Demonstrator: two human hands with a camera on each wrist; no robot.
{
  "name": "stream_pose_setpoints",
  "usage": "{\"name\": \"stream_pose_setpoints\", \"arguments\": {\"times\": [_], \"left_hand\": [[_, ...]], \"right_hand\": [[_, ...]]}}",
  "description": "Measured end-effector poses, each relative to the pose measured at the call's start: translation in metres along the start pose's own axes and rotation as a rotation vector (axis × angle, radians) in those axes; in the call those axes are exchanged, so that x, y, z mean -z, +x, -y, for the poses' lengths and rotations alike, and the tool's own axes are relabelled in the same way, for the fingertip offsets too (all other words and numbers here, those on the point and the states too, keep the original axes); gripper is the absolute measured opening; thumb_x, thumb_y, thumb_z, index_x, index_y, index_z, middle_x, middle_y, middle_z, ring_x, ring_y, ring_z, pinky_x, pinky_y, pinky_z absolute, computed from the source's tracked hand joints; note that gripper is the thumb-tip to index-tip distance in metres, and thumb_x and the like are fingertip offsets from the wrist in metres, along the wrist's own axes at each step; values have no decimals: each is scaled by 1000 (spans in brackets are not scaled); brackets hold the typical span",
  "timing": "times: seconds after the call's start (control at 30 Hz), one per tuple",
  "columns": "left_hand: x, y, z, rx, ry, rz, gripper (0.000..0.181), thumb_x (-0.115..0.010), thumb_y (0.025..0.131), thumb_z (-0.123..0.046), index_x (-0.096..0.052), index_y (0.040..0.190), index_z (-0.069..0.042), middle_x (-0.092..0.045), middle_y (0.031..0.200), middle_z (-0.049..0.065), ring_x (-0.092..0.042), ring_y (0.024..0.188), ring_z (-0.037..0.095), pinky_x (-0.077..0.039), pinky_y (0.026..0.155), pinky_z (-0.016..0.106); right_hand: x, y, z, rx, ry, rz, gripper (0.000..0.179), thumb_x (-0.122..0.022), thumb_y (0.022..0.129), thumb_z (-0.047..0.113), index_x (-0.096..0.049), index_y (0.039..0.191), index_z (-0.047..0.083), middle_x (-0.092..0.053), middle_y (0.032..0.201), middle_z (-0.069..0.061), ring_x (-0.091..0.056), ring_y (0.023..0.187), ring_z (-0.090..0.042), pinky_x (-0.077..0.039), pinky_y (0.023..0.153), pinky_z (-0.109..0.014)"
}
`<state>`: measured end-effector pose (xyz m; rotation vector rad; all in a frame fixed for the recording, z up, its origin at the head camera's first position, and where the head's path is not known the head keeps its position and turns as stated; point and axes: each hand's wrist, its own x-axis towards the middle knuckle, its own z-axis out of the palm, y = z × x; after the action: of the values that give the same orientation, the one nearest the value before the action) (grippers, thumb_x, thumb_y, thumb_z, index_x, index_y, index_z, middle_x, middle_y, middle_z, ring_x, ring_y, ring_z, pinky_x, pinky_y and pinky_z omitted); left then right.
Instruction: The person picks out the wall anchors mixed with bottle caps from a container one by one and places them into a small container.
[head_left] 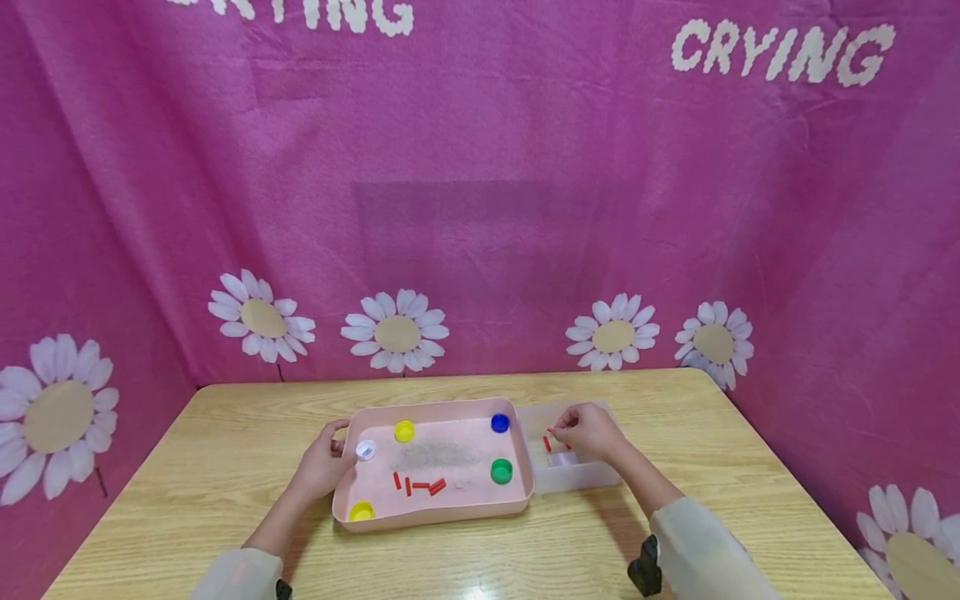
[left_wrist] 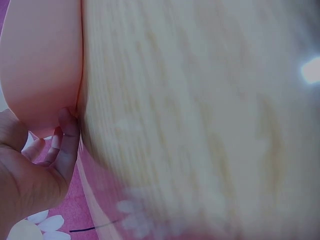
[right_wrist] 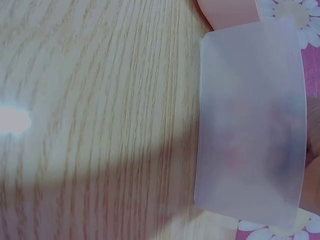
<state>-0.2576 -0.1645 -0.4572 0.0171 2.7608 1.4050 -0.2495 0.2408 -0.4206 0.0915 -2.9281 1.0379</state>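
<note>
A pink tray [head_left: 435, 517] holds several short red sticks [head_left: 422, 486], a white cap [head_left: 365, 450], two yellow caps [head_left: 405, 431], a blue cap [head_left: 500, 423] and a green cap [head_left: 501, 471]. My left hand [head_left: 318, 468] grips the tray's left wall, the thumb over the rim; in the left wrist view its fingers [left_wrist: 70, 145] bend against the outer wall. Over a translucent box [head_left: 577, 478] on the right, my right hand [head_left: 592, 433] pinches a red stick [head_left: 551, 431]. More red sticks [head_left: 547, 444] lie in that box. The right wrist view shows the box's frosted wall [right_wrist: 250, 100] hiding most of that hand.
The wooden table [head_left: 262, 408] carries both containers, the box touching the tray's right side. A magenta cloth [head_left: 480, 208] with white daisies hangs behind and at both sides of the table.
</note>
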Motion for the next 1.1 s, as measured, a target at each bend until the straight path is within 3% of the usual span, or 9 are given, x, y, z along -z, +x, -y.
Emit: {"name": "stream_pose_setpoints", "arguments": {"times": [0.63, 1.1], "left_hand": [[-1, 0, 1, 4, 3, 6, 60, -56, 83, -5, -33, 138, 0, -54, 92, 15, -53, 78, 21, -45, 64, 25], [1, 1, -1, -10, -5, 8, 60, -57, 83, -3, -33, 137, 2, -53, 91, 17, -53, 78, 21, -45, 63, 25]], "right_hand": [[-1, 5, -7, -1, -88, 17, 10, -67, 80, 11, -68, 72, 5, -61, 65, 0, -51, 63, -11, -42, 60, -24], [10, 7, 2, 43, -16, 17, 9, -66, 82, 13, -68, 82, 4, -59, 70, -2, -50, 65, -12, -41, 58, -25]]}}
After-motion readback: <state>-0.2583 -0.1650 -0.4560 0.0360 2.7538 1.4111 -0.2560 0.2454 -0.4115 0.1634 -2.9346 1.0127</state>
